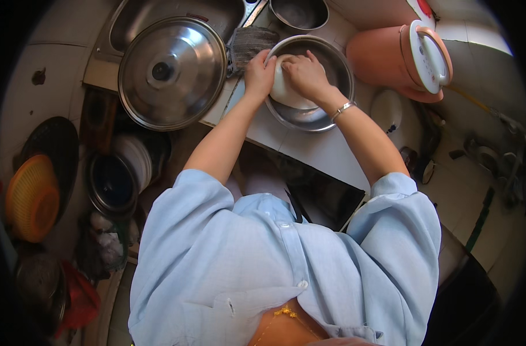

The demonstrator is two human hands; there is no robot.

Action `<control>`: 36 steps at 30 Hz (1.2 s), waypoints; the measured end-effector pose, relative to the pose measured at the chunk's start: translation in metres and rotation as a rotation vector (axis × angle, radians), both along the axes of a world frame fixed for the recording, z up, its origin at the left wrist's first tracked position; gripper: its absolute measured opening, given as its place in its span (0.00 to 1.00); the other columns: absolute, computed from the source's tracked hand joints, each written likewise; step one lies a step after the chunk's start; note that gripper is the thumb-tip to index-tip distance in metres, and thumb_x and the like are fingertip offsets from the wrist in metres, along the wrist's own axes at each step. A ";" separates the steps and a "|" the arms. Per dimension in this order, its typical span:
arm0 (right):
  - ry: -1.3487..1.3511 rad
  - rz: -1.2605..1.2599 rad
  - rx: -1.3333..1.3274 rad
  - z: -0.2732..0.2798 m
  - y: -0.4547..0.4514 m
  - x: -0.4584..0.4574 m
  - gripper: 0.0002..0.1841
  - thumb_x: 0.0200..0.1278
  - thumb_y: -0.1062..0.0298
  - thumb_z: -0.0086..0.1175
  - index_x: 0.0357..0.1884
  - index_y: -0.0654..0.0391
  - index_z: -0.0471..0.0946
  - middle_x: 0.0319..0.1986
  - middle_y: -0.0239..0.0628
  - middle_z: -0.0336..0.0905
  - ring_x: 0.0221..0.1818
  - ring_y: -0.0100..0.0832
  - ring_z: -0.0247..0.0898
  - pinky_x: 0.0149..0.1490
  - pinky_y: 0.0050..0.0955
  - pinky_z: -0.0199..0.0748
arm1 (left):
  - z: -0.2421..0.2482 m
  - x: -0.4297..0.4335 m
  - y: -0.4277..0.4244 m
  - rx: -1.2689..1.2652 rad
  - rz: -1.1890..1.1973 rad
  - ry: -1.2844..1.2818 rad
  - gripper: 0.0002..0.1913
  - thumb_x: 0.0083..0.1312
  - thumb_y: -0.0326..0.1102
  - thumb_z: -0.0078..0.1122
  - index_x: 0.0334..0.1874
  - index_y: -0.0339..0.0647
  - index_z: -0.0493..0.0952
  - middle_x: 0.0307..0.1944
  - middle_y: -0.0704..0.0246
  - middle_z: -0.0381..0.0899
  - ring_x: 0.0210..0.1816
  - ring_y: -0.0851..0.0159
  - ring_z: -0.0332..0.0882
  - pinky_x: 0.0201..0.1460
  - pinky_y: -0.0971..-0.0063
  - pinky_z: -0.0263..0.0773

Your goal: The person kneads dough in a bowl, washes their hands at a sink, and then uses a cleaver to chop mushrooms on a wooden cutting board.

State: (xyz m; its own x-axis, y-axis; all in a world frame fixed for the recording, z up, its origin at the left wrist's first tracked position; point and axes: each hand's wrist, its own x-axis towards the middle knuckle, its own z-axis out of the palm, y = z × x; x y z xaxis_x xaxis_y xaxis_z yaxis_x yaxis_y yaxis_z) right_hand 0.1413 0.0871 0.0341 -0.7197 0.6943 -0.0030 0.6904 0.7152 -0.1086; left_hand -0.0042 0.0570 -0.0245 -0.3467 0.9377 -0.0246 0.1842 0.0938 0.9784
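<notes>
A wide stainless steel bowl (311,125) stands on the white tiled counter in front of me. Inside it lies a smooth, pale lump of dough (295,93). My left hand (260,77) grips the bowl's left rim, its thumb on the inner side close to the dough. From the right, my right hand (307,77) reaches over the bowl with its fingers curled onto the upper part of the dough. The fingertips are partly hidden where they meet the dough. A silver bracelet (343,109) circles my right wrist.
A large metal lid (180,86) lies left of the bowl, overlapping the sink (133,21). Behind are a grey cloth (254,43) and a smaller metal bowl (299,15). A pink electric pot (379,56) stands close on the right. An orange basket (32,199) is far left.
</notes>
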 end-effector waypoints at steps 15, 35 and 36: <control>0.184 -0.152 -0.077 -0.001 -0.085 0.034 0.16 0.55 0.74 0.50 0.46 0.58 0.80 0.53 0.37 0.77 0.59 0.37 0.72 0.69 0.43 0.62 | 0.003 0.002 0.002 -0.017 -0.061 -0.028 0.14 0.68 0.37 0.55 0.47 0.35 0.81 0.38 0.54 0.85 0.41 0.52 0.84 0.44 0.64 0.75; 0.137 -0.258 -0.011 -0.031 -0.042 0.036 0.40 0.65 0.52 0.54 0.74 0.61 0.55 0.75 0.45 0.50 0.79 0.42 0.41 0.77 0.49 0.43 | -0.001 0.011 0.001 -0.008 -0.029 -0.011 0.12 0.68 0.36 0.56 0.47 0.38 0.81 0.38 0.54 0.84 0.41 0.51 0.84 0.44 0.64 0.74; 0.129 -0.199 -0.093 -0.028 -0.052 0.041 0.38 0.66 0.54 0.55 0.74 0.60 0.56 0.75 0.44 0.50 0.79 0.41 0.42 0.76 0.50 0.44 | 0.000 0.010 -0.002 -0.023 -0.021 -0.017 0.12 0.68 0.36 0.55 0.47 0.38 0.81 0.38 0.54 0.84 0.42 0.51 0.84 0.44 0.64 0.74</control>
